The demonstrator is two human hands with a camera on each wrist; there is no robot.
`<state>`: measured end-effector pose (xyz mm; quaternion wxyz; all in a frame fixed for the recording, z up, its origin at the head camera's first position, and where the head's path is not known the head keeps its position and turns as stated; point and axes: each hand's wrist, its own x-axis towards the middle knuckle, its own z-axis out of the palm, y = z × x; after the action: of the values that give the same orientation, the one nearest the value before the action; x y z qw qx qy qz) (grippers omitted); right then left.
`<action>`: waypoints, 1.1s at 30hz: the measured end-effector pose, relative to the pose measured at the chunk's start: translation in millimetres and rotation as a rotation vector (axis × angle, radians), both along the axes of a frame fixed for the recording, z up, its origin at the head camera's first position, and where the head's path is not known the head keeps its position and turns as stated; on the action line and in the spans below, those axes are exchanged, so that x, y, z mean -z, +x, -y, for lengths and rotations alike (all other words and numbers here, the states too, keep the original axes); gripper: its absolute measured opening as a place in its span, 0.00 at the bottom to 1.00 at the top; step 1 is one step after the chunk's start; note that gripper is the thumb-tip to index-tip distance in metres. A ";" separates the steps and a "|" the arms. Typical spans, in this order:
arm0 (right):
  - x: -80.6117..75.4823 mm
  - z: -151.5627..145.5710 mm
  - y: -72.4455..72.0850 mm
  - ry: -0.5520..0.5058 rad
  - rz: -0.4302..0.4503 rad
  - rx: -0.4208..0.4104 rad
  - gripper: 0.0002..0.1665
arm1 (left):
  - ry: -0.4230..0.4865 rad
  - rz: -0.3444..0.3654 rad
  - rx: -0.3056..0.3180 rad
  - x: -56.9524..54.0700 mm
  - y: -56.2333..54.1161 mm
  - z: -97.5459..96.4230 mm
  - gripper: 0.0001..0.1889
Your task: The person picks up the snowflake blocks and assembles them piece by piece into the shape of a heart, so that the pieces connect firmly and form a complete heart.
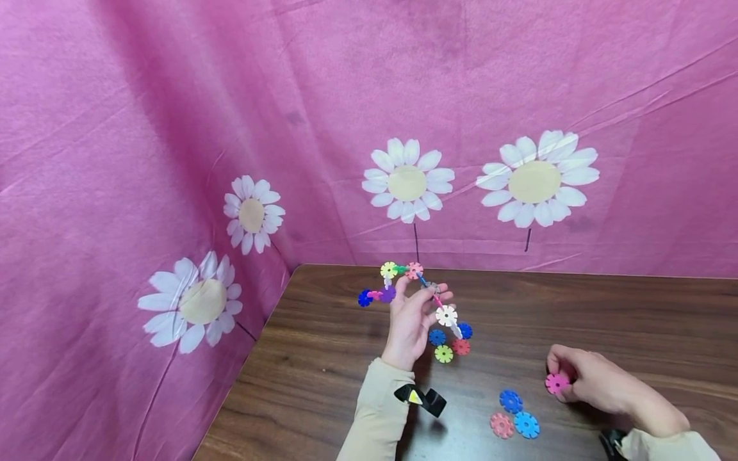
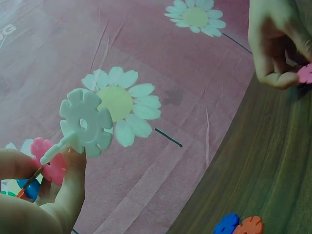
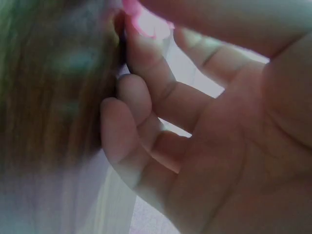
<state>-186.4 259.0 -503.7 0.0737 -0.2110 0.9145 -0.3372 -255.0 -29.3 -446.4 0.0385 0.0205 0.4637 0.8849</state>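
Note:
Raised over the table, my left hand [image 1: 407, 330] grips a chain of notched plastic discs linked edge to edge. The chain bends from a blue disc [image 1: 364, 298] at its left end, past a yellow disc [image 1: 389, 270] and a salmon disc [image 1: 414, 271], to a white disc [image 1: 446, 315] on the right. In the left wrist view, thumb and fingers pinch around a pink disc [image 2: 50, 165] beside the white one. My right hand [image 1: 602, 381] pinches a loose pink disc [image 1: 557, 384] low over the table; in the right wrist view it is partly hidden by fingers.
Loose discs lie on the wooden table [image 1: 300, 384]: a blue disc [image 1: 510, 401], a light blue disc [image 1: 526, 424] and a salmon disc [image 1: 501, 425] near the front. More, including a yellow-green disc [image 1: 443, 354], lie beyond my left wrist. A pink flowered cloth [image 1: 323, 160] hangs behind.

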 end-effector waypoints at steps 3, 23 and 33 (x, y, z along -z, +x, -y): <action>-2.4 2.9 -0.7 0.035 -0.010 0.058 0.19 | -0.008 0.002 0.007 -0.1 0.5 -0.1 0.20; -26.4 50.8 -2.2 -0.997 0.306 0.033 0.16 | 0.035 0.001 -0.024 -1.9 3.4 -6.4 0.21; -35.4 74.7 3.4 -1.087 0.358 -0.021 0.12 | 0.038 0.006 -0.022 -3.2 5.3 -12.8 0.23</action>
<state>-183.0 184.3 -468.4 0.1118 -0.1671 0.5807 -0.7889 -249.7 -16.5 -443.2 0.0298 0.0136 0.4468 0.8940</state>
